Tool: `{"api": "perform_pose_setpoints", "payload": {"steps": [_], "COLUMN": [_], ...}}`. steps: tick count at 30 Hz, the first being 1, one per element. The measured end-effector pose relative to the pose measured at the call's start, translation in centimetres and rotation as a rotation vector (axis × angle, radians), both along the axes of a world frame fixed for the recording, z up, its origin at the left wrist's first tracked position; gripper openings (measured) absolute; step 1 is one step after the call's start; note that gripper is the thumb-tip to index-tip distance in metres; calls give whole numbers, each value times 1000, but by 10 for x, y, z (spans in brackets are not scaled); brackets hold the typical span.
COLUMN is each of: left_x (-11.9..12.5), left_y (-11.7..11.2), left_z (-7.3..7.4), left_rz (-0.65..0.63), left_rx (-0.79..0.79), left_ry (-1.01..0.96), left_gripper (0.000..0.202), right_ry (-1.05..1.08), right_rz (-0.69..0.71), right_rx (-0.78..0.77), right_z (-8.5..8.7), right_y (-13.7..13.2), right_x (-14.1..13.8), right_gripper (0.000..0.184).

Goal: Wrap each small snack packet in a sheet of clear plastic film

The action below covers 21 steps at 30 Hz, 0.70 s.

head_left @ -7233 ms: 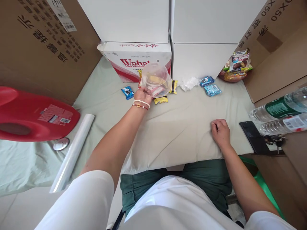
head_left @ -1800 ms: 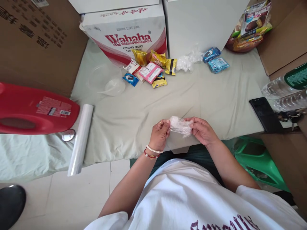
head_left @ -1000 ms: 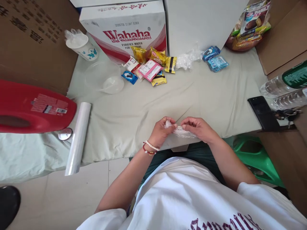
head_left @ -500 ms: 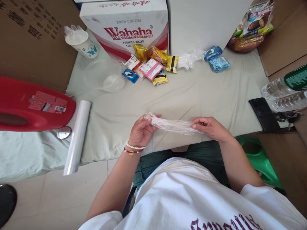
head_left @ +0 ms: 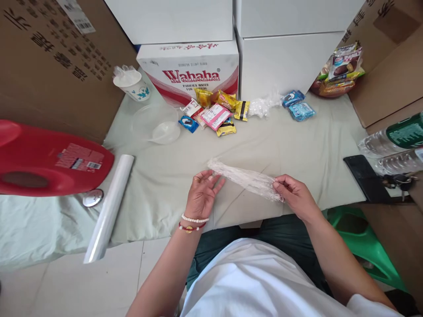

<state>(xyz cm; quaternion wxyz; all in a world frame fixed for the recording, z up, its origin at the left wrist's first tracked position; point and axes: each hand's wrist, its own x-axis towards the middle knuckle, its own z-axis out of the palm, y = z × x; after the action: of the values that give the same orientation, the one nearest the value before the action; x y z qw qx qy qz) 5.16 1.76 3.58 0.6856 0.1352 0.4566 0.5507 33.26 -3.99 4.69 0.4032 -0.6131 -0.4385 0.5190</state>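
Over one cloth (head_left: 158,193), two hands (head_left: 202,194) (head_left: 297,197), one plastic film (head_left: 246,178) between

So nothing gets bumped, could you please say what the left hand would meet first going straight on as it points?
The left hand would probably meet the clear plastic film first, one end being right by the fingers; whether they already touch is unclear.

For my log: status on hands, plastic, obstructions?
Right hand pinching one end of clear plastic film; left hand open at the other, contact unclear. Bunched lengthwise between them. Snack packets farther back, beyond it.
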Motion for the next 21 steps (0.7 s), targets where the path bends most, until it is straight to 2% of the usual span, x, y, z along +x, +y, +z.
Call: {"api": "perform_pose_setpoints", "payload": {"steps": [3, 5, 10, 12, 15, 18, 21], "left_x": [9, 16, 37, 47, 59, 66, 69], "left_y": [-13, -21, -30, -26, -18, -14, -16], "left_z": [6, 9, 10, 8, 6, 3, -1], "left_rz": [14, -32, -408, -469, -465, -430, -424], "left_rx": [-49, -78, -164, -175, -167, -136, -98], "left_ry": [182, 255, 177, 124, 92, 124, 178], "left_gripper": [54, 55, 57, 56, 50, 52, 52], "right_ry": [-2, 2, 72, 103, 141, 148, 117], "right_rz": [-93, -134, -167, -164, -151, -118, 7], "right_rx": [29, 37, 2, -28, -73, -110, -137], "right_z": [-3, -6, -14, -16, -19, -22, -19], "right_y": [-8, -14, -29, -34, -39, -42, -41], "right_x": [-7, -11, -22, -26, -32, -36, -34], "right_gripper": [42, 40, 38, 40, 41, 43, 43]}}
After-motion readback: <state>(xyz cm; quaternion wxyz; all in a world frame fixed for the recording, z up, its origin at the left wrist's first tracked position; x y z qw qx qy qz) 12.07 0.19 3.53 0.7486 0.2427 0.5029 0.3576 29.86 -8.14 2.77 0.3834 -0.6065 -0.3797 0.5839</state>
